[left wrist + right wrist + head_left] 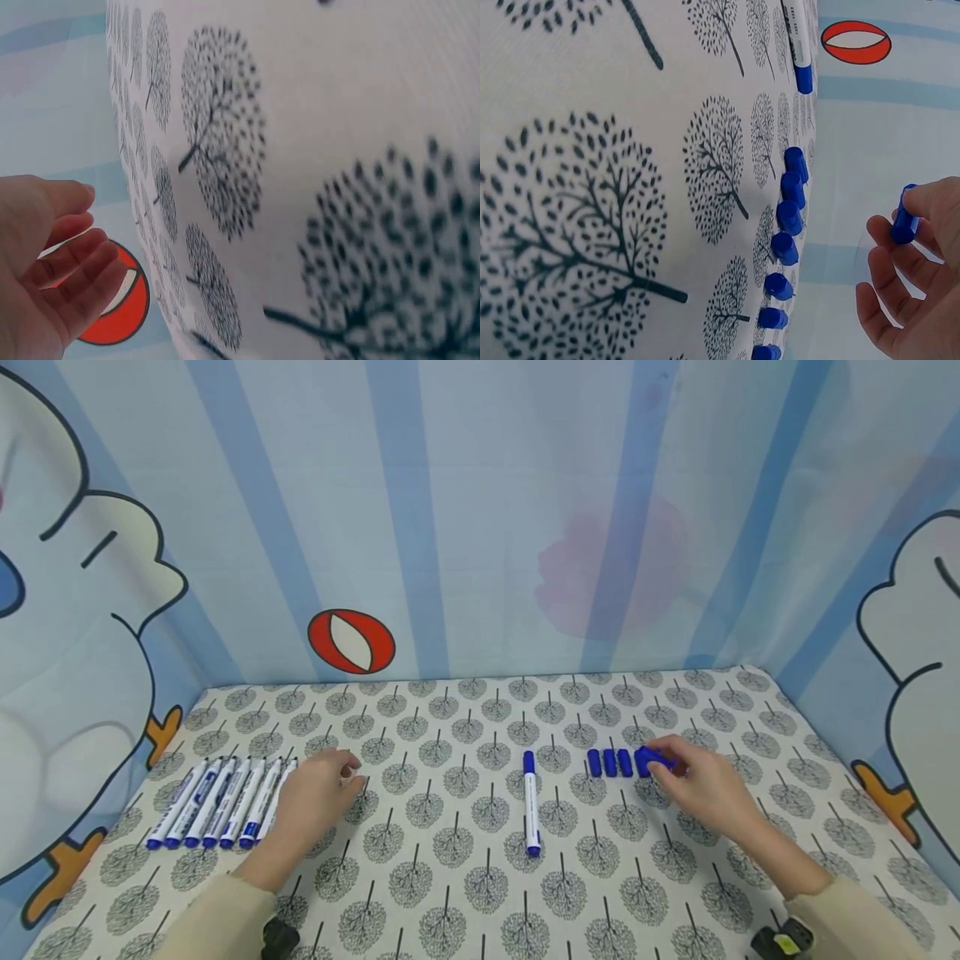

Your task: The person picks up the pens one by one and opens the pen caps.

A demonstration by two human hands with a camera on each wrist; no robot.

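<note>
My right hand pinches a blue marker cap between thumb and fingers, raised off the cloth in the right wrist view. Close by, several loose blue caps stand in a row; part of that row is behind the hand in the head view. My left hand is just right of a row of uncapped white markers, partly covering the last one. Its fingers curl loosely around nothing. Between the hands lies one white marker with its blue cap on, cap end away from me.
A white cloth with a dark tree print covers the table. Behind it hangs a light blue striped curtain with a red-and-white ball pictured on it. Similar cartoon-printed fabric borders both sides.
</note>
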